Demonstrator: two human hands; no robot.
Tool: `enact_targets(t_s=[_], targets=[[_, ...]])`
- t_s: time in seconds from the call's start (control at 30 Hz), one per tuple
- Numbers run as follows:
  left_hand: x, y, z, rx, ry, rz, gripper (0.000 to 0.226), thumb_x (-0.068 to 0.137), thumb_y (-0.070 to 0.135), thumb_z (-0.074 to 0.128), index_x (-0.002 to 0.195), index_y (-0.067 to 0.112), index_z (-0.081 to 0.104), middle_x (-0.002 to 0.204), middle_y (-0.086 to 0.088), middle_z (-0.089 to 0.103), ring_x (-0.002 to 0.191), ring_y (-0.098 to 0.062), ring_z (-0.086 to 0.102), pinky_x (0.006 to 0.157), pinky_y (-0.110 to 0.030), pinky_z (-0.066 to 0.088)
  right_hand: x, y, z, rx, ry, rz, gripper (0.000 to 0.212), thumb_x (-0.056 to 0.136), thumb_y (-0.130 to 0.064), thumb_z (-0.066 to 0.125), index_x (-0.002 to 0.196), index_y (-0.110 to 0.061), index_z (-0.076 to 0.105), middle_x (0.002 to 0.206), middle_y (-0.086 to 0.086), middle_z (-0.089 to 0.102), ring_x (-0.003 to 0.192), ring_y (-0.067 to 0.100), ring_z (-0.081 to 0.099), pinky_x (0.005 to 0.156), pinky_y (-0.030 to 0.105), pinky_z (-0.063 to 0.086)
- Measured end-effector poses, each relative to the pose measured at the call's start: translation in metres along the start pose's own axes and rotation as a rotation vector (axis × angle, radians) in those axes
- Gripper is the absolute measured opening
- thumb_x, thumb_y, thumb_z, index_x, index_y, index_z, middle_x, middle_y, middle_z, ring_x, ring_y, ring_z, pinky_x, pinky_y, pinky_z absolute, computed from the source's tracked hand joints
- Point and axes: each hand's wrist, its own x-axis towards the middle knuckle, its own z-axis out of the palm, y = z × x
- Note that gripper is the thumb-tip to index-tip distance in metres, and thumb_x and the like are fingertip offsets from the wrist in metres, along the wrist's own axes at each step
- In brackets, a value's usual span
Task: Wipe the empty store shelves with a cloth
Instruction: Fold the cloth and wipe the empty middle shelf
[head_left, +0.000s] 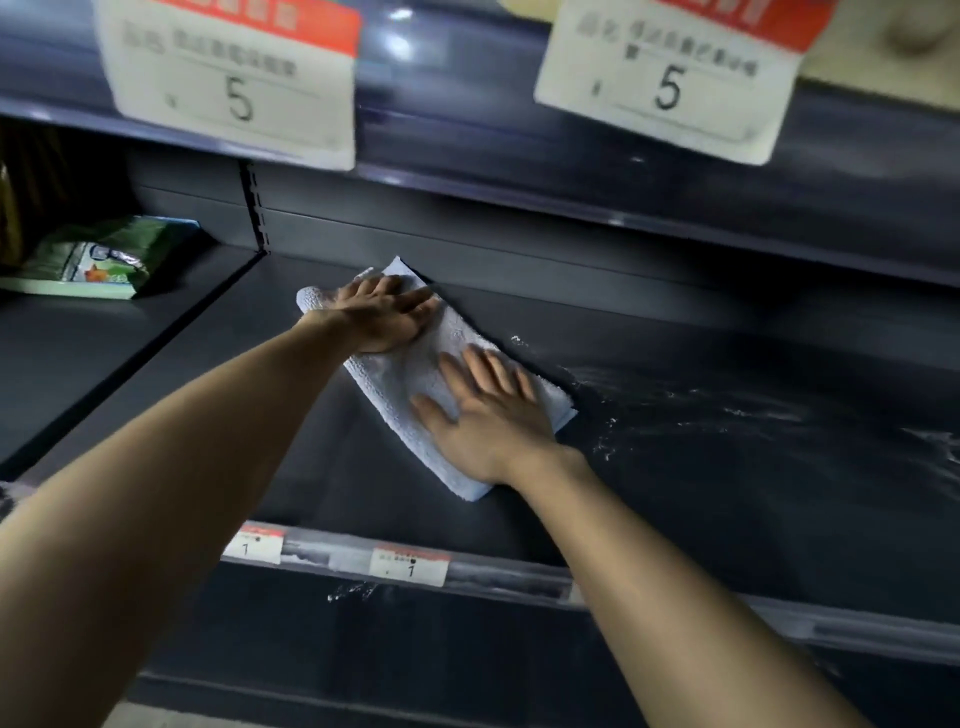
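Hands both flat on white textured folded cloth (415, 379), lying diagonal on dark grey metal shelf (675, 467). Left hand (387, 314) on far end, fingers together; right hand (483, 410) on near end, fingers slightly spread. White streaky residue (727, 410) just right of cloth.

Dim scene, blurred price cards (228, 78) overhead, wide-angle bending at edges.

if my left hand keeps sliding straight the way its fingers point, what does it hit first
Probably the dark grey back panel of the shelf. The left hand lies flat on the white textured cloth, fingers aimed toward the rear; nothing else shows in between, though depth is unclear.
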Motion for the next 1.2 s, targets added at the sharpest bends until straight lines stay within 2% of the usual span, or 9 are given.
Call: enact_targets(t_s=[0.17, 0.3, 0.5, 0.63, 0.83, 1.07, 1.2], targets=[[0.020, 0.053, 0.014, -0.014, -0.030, 0.054, 0.053, 0.098, 0.059, 0.015, 0.149, 0.047, 0.024, 0.164, 0.002, 0.011, 0.151, -0.022, -0.003, 0.118, -0.041, -0.005, -0.018, 0.040, -0.004, 0.017, 0.029, 0.116, 0.068, 0.093, -0.066, 0.018, 0.153, -0.033, 0.008, 0.164, -0.006, -0.006, 0.149, 0.014, -0.011, 0.119, 0.041, -0.008], [0.021, 0.084, 0.020, 0.035, -0.034, 0.107, 0.054, 0.097, 0.062, 0.014, 0.149, 0.049, 0.019, 0.164, 0.002, 0.009, 0.151, -0.022, -0.004, 0.120, -0.041, -0.005, -0.037, 0.055, -0.006, 0.038, 0.043, 0.184, 0.070, 0.092, -0.067, 0.016, 0.153, -0.033, 0.007, 0.164, -0.007, -0.007, 0.149, 0.015, -0.012, 0.119, 0.040, -0.008], [-0.005, 0.139, 0.026, 0.028, -0.069, 0.231, 0.057, 0.098, 0.058, 0.011, 0.153, 0.043, 0.010, 0.165, 0.001, 0.002, 0.150, -0.022, -0.011, 0.119, -0.040, -0.010, -0.077, 0.081, -0.016, -0.008, 0.001, 0.315, 0.071, 0.092, -0.067, 0.012, 0.154, -0.033, 0.001, 0.163, -0.007, -0.009, 0.149, 0.013, -0.012, 0.120, 0.039, -0.008], [-0.030, 0.123, 0.026, 0.047, -0.079, 0.201, 0.061, 0.097, 0.059, 0.009, 0.154, 0.039, 0.006, 0.165, 0.003, 0.000, 0.150, -0.021, -0.012, 0.119, -0.040, -0.010, -0.092, 0.069, -0.021, -0.004, -0.082, 0.336, 0.070, 0.094, -0.066, 0.013, 0.154, -0.033, -0.003, 0.162, -0.006, -0.015, 0.148, 0.014, -0.018, 0.119, 0.039, -0.011], [-0.063, 0.075, 0.021, 0.019, -0.068, 0.175, 0.063, 0.095, 0.060, 0.007, 0.154, 0.039, 0.003, 0.165, 0.005, -0.003, 0.150, -0.017, -0.014, 0.120, -0.041, -0.011, -0.100, 0.025, -0.024, 0.093, -0.248, 0.270, 0.074, 0.092, -0.070, 0.020, 0.151, -0.040, -0.010, 0.158, -0.007, -0.028, 0.142, 0.014, -0.031, 0.117, 0.042, -0.017], [-0.093, 0.041, 0.018, 0.030, -0.045, 0.109, 0.068, 0.090, 0.070, 0.004, 0.153, 0.044, 0.001, 0.164, 0.007, -0.006, 0.149, -0.017, -0.017, 0.120, -0.042, -0.010, -0.103, 0.014, -0.022, 0.106, -0.222, 0.226, 0.076, 0.088, -0.075, 0.020, 0.152, -0.041, -0.007, 0.159, -0.009, -0.026, 0.143, 0.011, -0.030, 0.117, 0.041, -0.018], [-0.093, 0.060, 0.021, 0.064, 0.010, 0.060, 0.054, 0.098, 0.054, 0.014, 0.151, 0.048, 0.010, 0.164, 0.007, 0.008, 0.150, -0.021, -0.002, 0.120, -0.044, -0.003, -0.102, 0.020, -0.022, 0.098, -0.230, 0.198, 0.077, 0.089, -0.074, 0.018, 0.152, -0.038, -0.007, 0.159, -0.006, -0.026, 0.143, 0.013, -0.031, 0.116, 0.042, -0.018]])
